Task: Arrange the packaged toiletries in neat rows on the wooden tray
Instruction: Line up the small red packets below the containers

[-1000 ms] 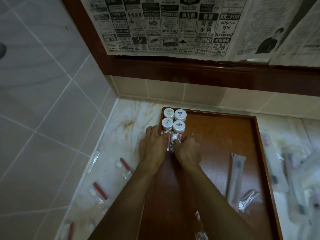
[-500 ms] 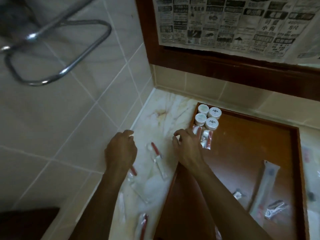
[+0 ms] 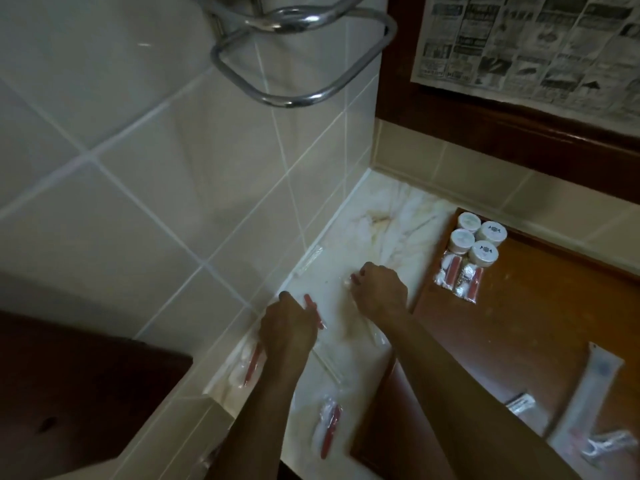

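Both hands have left the wooden tray (image 3: 512, 306) and come down on the marble counter (image 3: 391, 216) to its left, where loose packets lie against the tiled wall (image 3: 173, 188). Left hand (image 3: 289, 329) lies over a clear packet with a red stick (image 3: 313, 311), fingers curled down onto it; whether it has truly closed round it I cannot tell, since the hand hides the contact. Right hand (image 3: 379, 291) has its fingertips bent onto the end of another clear packet (image 3: 348, 280), apparently pinching it, likely to lift it across to the tray. On the tray, four white-lidded jars (image 3: 479, 240) stand two by two in the far left corner, and two red-stick packets (image 3: 459, 280) lie side by side just in front of them, touching the jars; that looks like a row begun from the corner so later pieces can line up against it. More packets wait on the counter: one by the left wrist (image 3: 247, 370) and one nearer the front edge (image 3: 327, 429). A long white pouch (image 3: 588, 393) and small wrapped items (image 3: 519, 405) lie unsorted at the tray's near right.
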